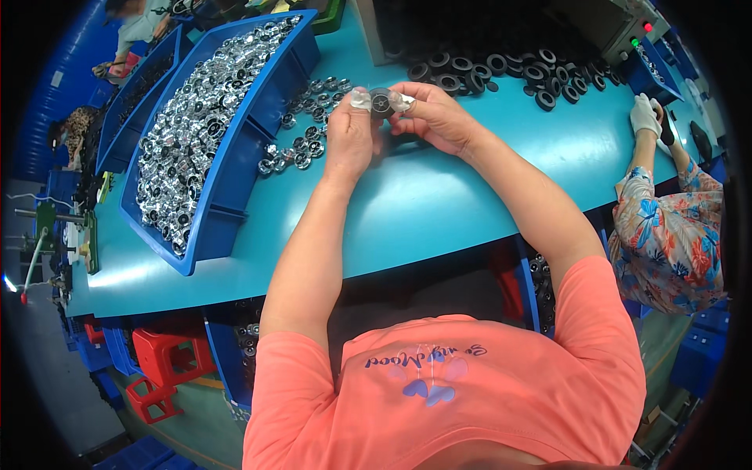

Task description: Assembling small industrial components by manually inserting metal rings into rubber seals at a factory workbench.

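Between my two hands is a small toy wheel [381, 103] with a black rim and a spoked centre, held above the blue-green table [439, 204]. My left hand [350, 133] grips its left side, closed, and my right hand [436, 119] pinches its right side. White covers wrap both thumb tips. Just left of my left hand, several loose shiny chrome wheel hubs [301, 150] lie on the table. Beyond my right hand lies a spread pile of black rubber tyres [546, 78]. Fingers hide part of the wheel's edge.
A long blue bin [243, 168] full of chrome hubs stands at left, with another blue bin [110, 145] behind it. At right, a co-worker's gloved hand [645, 117] is near a small blue bin [654, 78]. Red stools [160, 356] stand on the floor at lower left.
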{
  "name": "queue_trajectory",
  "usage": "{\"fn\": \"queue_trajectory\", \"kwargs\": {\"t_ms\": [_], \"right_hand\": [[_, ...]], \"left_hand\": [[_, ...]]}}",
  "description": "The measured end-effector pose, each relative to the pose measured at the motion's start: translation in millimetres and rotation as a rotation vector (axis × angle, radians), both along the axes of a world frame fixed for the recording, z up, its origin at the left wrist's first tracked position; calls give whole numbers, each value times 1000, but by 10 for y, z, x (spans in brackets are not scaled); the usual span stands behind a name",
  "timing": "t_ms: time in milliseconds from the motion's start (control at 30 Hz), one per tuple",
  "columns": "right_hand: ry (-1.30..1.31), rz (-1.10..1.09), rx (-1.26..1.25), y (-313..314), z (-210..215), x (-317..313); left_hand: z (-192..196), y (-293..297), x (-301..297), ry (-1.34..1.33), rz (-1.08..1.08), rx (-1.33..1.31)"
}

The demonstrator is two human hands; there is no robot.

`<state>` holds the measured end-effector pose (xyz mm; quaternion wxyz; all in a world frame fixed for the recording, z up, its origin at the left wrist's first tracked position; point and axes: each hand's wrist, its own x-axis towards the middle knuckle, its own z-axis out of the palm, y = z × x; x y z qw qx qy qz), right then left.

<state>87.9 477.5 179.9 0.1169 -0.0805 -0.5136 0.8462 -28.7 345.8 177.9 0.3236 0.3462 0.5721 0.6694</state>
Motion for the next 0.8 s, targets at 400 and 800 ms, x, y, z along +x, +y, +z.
{"fn": "queue_trajectory", "kwargs": {"t_ms": [400, 800], "right_hand": [[166, -53, 593, 23, 29, 37], [-54, -25, -25, 9, -45, -4]], "left_hand": [[42, -93, -54, -583, -202, 61], [-50, 0, -11, 212, 36, -72]]}}
